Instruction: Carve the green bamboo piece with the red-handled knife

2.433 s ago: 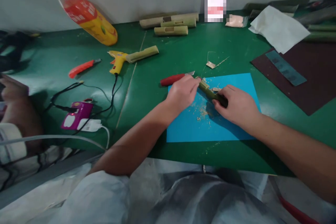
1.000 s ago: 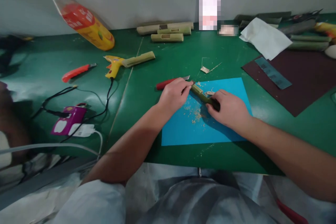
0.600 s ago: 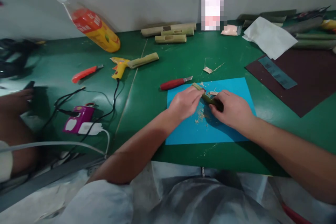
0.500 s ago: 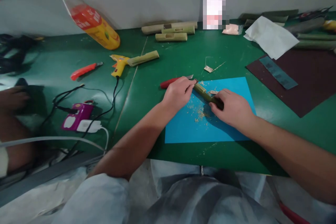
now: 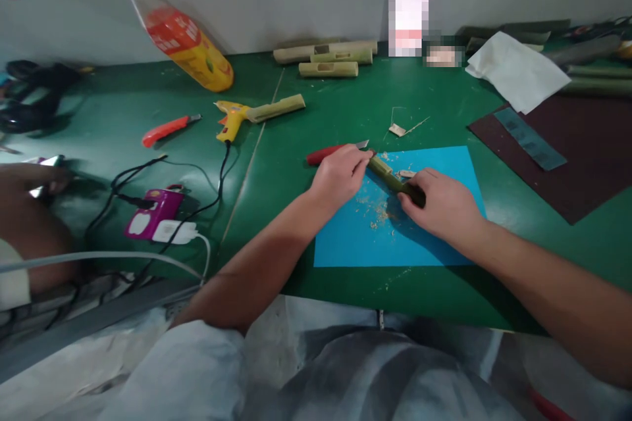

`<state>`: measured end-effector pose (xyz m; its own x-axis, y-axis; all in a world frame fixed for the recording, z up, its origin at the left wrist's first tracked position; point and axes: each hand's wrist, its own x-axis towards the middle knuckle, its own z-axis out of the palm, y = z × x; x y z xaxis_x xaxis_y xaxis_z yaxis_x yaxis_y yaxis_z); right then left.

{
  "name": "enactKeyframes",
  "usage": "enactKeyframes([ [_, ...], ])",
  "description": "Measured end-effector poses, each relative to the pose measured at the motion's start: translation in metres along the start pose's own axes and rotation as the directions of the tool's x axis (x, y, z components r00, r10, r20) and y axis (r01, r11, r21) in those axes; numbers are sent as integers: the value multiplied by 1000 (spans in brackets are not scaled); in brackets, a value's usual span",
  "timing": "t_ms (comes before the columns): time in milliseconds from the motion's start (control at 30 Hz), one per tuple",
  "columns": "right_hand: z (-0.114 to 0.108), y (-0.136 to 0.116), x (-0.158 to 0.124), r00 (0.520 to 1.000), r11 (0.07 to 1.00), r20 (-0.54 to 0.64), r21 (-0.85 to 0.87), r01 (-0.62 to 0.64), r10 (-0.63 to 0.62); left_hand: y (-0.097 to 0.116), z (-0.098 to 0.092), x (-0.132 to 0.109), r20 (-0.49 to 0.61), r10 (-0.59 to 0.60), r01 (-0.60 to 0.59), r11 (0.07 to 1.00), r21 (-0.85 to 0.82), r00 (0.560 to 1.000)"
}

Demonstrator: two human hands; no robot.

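A green bamboo tube (image 5: 389, 177) with a pale cut section in its upper side lies slantwise between my hands, over the blue sheet (image 5: 340, 247). My left hand (image 5: 340, 173) has its fingers closed at the far left end. Around the near right end my right hand (image 5: 442, 202) is wrapped. Just beyond my left hand lies a red-handled knife (image 5: 323, 155), its blade pointing right; the hand partly covers it. Bamboo shavings (image 5: 380, 210) are scattered on the sheet, and a pale sliver (image 5: 406, 173) rests beside my right fingers.
A yellow glue gun (image 5: 231, 120), an orange-red cutter (image 5: 168, 130) and a purple power adapter (image 5: 154, 214) with cables lie left. A drink bottle (image 5: 190, 46) leans at the wall near cut bamboo pieces (image 5: 328, 70). Another person's hand (image 5: 34, 177) is far left. Dark sheet (image 5: 567, 191) right.
The view has shifted slightly, so things sit a little further right. My hands keep their hold on the bamboo tube. The other person's hand now shows a shiny object in it.
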<state>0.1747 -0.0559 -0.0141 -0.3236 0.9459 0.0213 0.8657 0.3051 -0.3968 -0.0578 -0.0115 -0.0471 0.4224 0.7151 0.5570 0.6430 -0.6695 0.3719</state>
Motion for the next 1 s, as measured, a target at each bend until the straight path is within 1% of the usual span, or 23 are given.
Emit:
enactKeyframes([
  [133,-2,-1,0,1000,1000,11,1,8,-8,1,0,0,51,41,-40,999,-28,998],
  [233,-1,-1,0,1000,1000,10,0,-13,13,4,1,-1,24,5,-5,1000,-7,1000],
  [267,-1,-1,0,1000,1000,6,-3,-10,10,6,1,-1,32,4,-4,1000,-4,999],
  [367,0,0,0,1000,1000,6,-10,7,-7,9,1,-3,80,47,-45,999,-23,996],
  [500,0,0,1,1000,1000,2,-11,-3,3,7,0,-2,21,0,-1,999,35,1000],
  [600,0,0,1,1000,1000,7,-26,7,-7,7,0,-2,82,22,-22,1000,-1,996],
  [633,-1,0,1,1000,1000,12,-24,3,-2,8,0,-2,83,29,-29,1000,-8,996],
  [733,-1,-1,0,1000,1000,5,-15,-16,17,9,0,-2,28,19,-20,999,27,999],
  [767,-1,-1,0,1000,1000,1,-18,-12,12,10,0,-2,36,19,-20,999,35,999],
  [867,0,0,0,1000,1000,0,-25,8,-8,12,0,-3,118,39,-41,999,19,992],
  [900,0,0,0,1000,1000,1,-21,3,-2,11,0,-3,122,31,-34,999,21,992],
  [1000,1,1,0,1000,1000,-2,-13,-14,14,9,-1,-3,50,-18,15,998,59,999],
])
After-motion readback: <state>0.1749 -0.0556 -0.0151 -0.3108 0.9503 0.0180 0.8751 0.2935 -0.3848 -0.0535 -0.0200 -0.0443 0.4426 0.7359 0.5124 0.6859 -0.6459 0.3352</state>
